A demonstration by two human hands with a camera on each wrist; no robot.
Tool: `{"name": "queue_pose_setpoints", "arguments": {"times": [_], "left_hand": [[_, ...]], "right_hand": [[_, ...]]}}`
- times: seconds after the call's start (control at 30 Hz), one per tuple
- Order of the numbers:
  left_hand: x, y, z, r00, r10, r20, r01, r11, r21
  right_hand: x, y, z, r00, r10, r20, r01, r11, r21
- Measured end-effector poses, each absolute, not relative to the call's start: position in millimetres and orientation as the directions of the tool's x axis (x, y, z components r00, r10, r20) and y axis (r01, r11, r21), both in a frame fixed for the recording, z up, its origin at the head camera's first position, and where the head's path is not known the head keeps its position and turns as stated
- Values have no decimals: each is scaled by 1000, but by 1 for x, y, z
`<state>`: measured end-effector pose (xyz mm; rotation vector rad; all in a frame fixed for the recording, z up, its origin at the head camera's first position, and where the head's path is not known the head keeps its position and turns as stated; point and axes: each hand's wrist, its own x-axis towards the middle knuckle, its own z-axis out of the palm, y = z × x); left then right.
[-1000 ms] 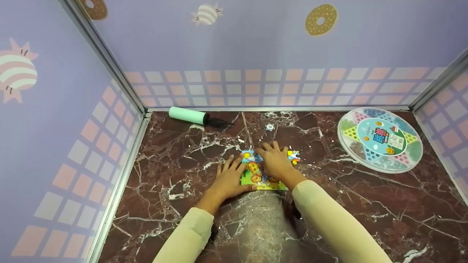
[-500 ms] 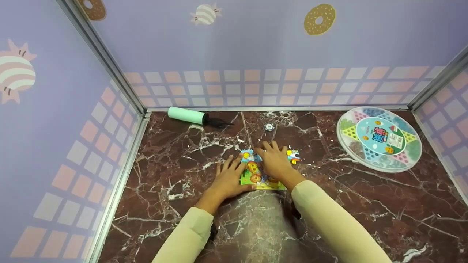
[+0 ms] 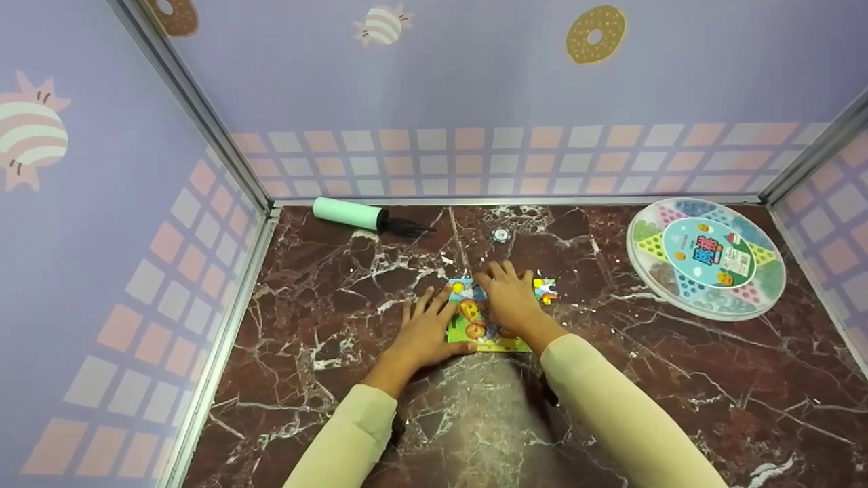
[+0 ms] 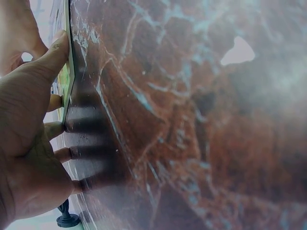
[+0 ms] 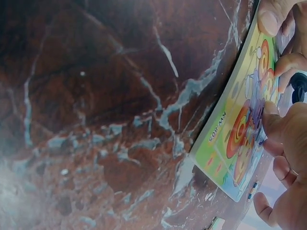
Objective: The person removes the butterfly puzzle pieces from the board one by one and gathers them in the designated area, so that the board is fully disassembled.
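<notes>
A colourful cartoon jigsaw puzzle (image 3: 468, 331) lies flat on the marbled table, partly covered by both hands. My left hand (image 3: 426, 333) rests at its left side, fingers spread and extended, the thumb along the front edge. In the left wrist view the left thumb (image 4: 56, 52) touches the puzzle's edge. My right hand (image 3: 510, 296) lies over the upper middle of the puzzle, fingertips reaching the back edge. Its thumb (image 5: 272, 120) presses on the picture in the right wrist view. A jigsaw piece (image 3: 544, 287) with sky and yellow shows just right of the right hand.
A mint-green hand pump (image 3: 349, 214) with a black nozzle lies at the back left. Behind the puzzle is a poker chip (image 3: 501, 235). A round Chinese checkers set (image 3: 705, 259) lies at the right. Patterned panels (image 3: 434, 81) enclose the back and sides.
</notes>
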<state>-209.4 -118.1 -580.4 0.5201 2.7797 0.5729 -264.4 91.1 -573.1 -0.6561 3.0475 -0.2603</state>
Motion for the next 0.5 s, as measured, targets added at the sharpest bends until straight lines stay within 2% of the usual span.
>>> {"name": "queue_pose_setpoints", "arguments": {"times": [0.5], "left_hand": [[-209, -118, -584, -908, 384, -166, 284, 857, 430]], "right_hand": [[-267, 92, -574, -906, -423, 6, -417, 893, -167]]}}
